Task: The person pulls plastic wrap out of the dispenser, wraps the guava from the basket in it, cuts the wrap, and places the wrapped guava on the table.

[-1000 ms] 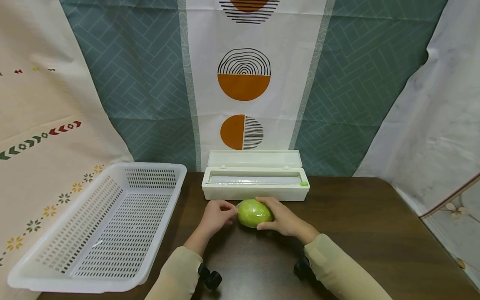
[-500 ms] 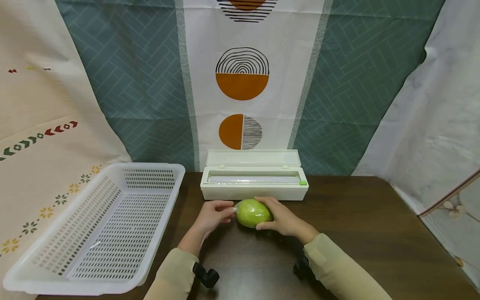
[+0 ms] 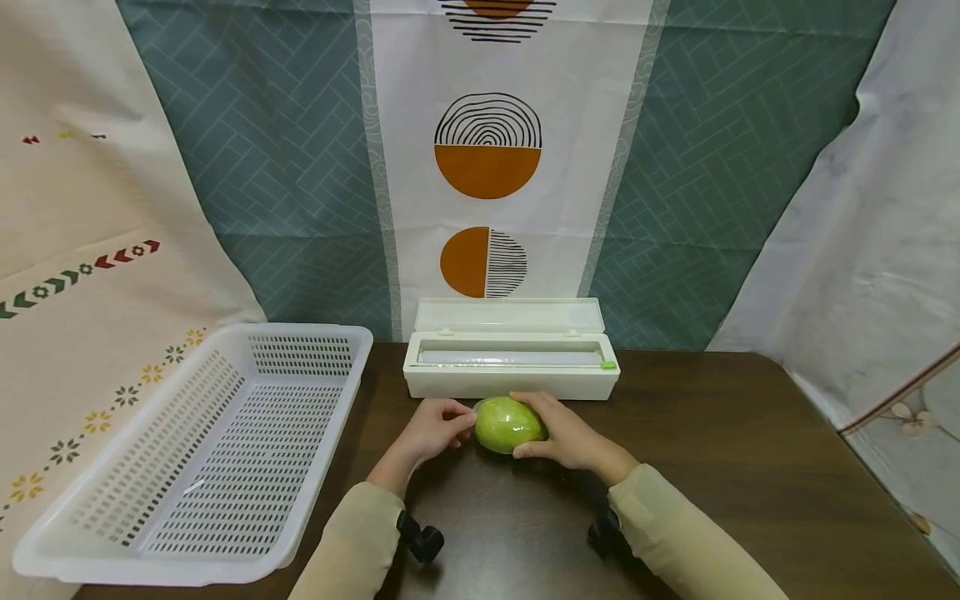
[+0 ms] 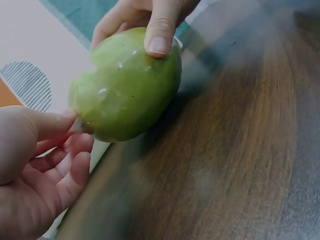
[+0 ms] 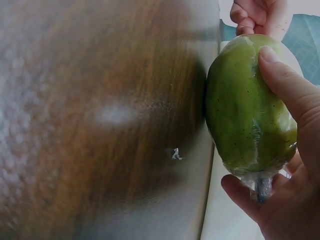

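A green oval fruit (image 3: 510, 425), mango-like in shape, is wrapped in shiny clear film and lies on its side at the table's middle. My right hand (image 3: 566, 435) grips its right end, the thumb in front and the fingers behind. At its left end, my left hand (image 3: 438, 433) pinches the gathered plastic wrap (image 4: 76, 125) between thumb and forefinger; the other fingers curl loosely. The right wrist view shows a twisted tail of film (image 5: 263, 187) at the end of the fruit (image 5: 250, 107) by my right palm.
Behind the fruit stands a white wrap dispenser (image 3: 510, 385), lid up, with a film roll (image 3: 517, 359) inside and a green slider (image 3: 608, 366). A white perforated basket (image 3: 330, 467) sits to the left on the dark wooden table (image 3: 720, 467). Patterned cloths hang around.
Half a second ago my left fingers stood slightly off the fruit with film stretched between; now they are back against its left end. My right hand keeps its grip.
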Demonstrator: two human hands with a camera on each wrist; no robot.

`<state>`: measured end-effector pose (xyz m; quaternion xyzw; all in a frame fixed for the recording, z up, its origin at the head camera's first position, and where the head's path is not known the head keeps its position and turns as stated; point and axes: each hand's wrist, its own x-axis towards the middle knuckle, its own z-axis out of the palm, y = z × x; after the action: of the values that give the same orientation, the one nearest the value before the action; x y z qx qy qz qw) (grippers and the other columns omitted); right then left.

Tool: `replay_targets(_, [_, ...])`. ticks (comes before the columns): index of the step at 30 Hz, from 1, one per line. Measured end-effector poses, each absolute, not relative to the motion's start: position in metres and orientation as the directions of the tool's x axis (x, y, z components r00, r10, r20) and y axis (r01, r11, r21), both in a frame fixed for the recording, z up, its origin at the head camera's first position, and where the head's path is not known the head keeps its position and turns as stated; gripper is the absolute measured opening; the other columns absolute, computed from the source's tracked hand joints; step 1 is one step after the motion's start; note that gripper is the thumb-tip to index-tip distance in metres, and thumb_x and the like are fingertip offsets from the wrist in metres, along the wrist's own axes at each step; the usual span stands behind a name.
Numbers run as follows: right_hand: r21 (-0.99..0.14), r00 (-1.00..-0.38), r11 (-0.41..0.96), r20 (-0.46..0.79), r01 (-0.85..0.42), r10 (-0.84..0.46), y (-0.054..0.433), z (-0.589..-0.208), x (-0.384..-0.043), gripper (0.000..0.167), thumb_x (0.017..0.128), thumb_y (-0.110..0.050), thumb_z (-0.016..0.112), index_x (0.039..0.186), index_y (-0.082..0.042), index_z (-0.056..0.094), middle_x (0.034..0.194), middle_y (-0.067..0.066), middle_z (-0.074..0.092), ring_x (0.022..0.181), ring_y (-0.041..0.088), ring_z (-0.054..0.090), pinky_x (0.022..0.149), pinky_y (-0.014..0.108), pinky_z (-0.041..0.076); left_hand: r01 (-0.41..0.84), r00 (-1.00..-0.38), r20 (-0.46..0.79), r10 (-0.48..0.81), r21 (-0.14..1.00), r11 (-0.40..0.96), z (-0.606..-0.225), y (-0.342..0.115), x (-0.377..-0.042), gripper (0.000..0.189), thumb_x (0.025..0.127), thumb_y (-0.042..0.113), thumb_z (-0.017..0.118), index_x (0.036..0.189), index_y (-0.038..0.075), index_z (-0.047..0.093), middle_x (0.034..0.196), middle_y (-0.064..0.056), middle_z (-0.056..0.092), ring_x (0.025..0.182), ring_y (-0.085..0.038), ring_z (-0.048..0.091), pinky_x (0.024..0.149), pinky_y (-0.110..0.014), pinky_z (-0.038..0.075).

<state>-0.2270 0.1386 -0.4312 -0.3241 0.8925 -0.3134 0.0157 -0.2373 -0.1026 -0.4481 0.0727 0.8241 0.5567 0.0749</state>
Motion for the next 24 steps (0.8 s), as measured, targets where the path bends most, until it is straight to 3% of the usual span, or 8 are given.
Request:
replay_targets(5, [-0.576, -0.787, 0.587, 0.172, -0.568, -0.593, 0.138, -0.430, -0.227, 0.079, 0.079, -0.037, 0.074, 0.141, -0.006, 0.037, 0.137, 0.016, 0.044, 0.119, 0.028, 0.049, 0.097, 0.047, 0.043, 0.068, -0.985, -0.008, 0.174, 0.902, 0.426, -0.445, -0.099, -0.236, 0.015, 0.091, 0.010, 0.060, 0.090, -0.001, 0.070, 0.069, -0.007, 0.062, 0.058, -0.014, 0.056, 0.054, -0.027, 0.051])
replay_targets(8, [-0.567, -0.788, 0.594, 0.174, -0.571, -0.591, 0.138, -0.430, -0.227, 0.079, 0.079, -0.037, 0.074, 0.141, -0.006, 0.038, 0.136, 0.015, 0.045, 0.118, 0.027, 0.049, 0.096, 0.047, 0.043, 0.152, -0.981, 0.066, 0.184, 0.849, 0.506, -0.443, -0.096, -0.235, 0.013, 0.091, 0.010, 0.059, 0.085, 0.002, 0.068, 0.070, -0.005, 0.061, 0.061, -0.013, 0.053, 0.056, -0.026, 0.048])
replay_targets(13, [-0.567, -0.799, 0.609, 0.160, -0.555, -0.579, 0.137, -0.430, -0.228, 0.079, 0.078, -0.038, 0.075, 0.141, -0.007, 0.038, 0.137, 0.013, 0.045, 0.117, 0.025, 0.050, 0.096, 0.045, 0.043, 0.396, -0.917, 0.304, 0.260, 0.600, 0.695, -0.443, -0.091, -0.231, 0.012, 0.090, 0.008, 0.059, 0.079, 0.006, 0.063, 0.075, -0.003, 0.056, 0.068, -0.013, 0.050, 0.061, -0.026, 0.046])
replay_targets(16, [-0.574, -0.805, 0.611, 0.153, -0.544, -0.573, 0.137, -0.429, -0.227, 0.079, 0.078, -0.038, 0.075, 0.141, -0.007, 0.038, 0.137, 0.013, 0.044, 0.118, 0.026, 0.050, 0.097, 0.046, 0.043, 0.481, -0.855, 0.426, 0.297, 0.432, 0.763, -0.446, -0.088, -0.225, 0.010, 0.090, 0.009, 0.061, 0.080, 0.007, 0.063, 0.078, -0.003, 0.054, 0.069, -0.014, 0.053, 0.063, -0.026, 0.049])
replay_targets(18, [-0.574, -0.806, 0.611, 0.157, -0.545, -0.572, 0.138, -0.429, -0.226, 0.079, 0.078, -0.038, 0.075, 0.141, -0.006, 0.038, 0.137, 0.014, 0.044, 0.118, 0.027, 0.050, 0.096, 0.047, 0.043, 0.502, -0.827, 0.476, 0.300, 0.381, 0.777, -0.449, -0.088, -0.221, 0.009, 0.090, 0.010, 0.062, 0.082, 0.006, 0.065, 0.079, -0.003, 0.055, 0.069, -0.015, 0.055, 0.062, -0.026, 0.051])
replay_targets(21, [-0.582, -0.812, 0.615, 0.144, -0.532, -0.566, 0.139, -0.430, -0.226, 0.080, 0.077, -0.038, 0.076, 0.141, -0.008, 0.038, 0.138, 0.013, 0.044, 0.120, 0.027, 0.049, 0.098, 0.047, 0.043, 0.514, -0.826, 0.486, 0.287, 0.438, 0.738, -0.450, -0.090, -0.217, 0.008, 0.088, 0.009, 0.064, 0.087, 0.004, 0.070, 0.079, -0.004, 0.058, 0.069, -0.015, 0.056, 0.062, -0.025, 0.050])
replay_targets(24, [-0.580, -0.811, 0.616, 0.142, -0.533, -0.567, 0.140, -0.430, -0.226, 0.079, 0.077, -0.037, 0.076, 0.140, -0.008, 0.039, 0.138, 0.013, 0.044, 0.120, 0.027, 0.049, 0.098, 0.047, 0.042, 0.475, -0.876, 0.394, 0.278, 0.607, 0.638, -0.446, -0.096, -0.217, 0.013, 0.089, 0.010, 0.063, 0.092, 0.003, 0.073, 0.079, -0.004, 0.062, 0.069, -0.012, 0.055, 0.061, -0.023, 0.048])
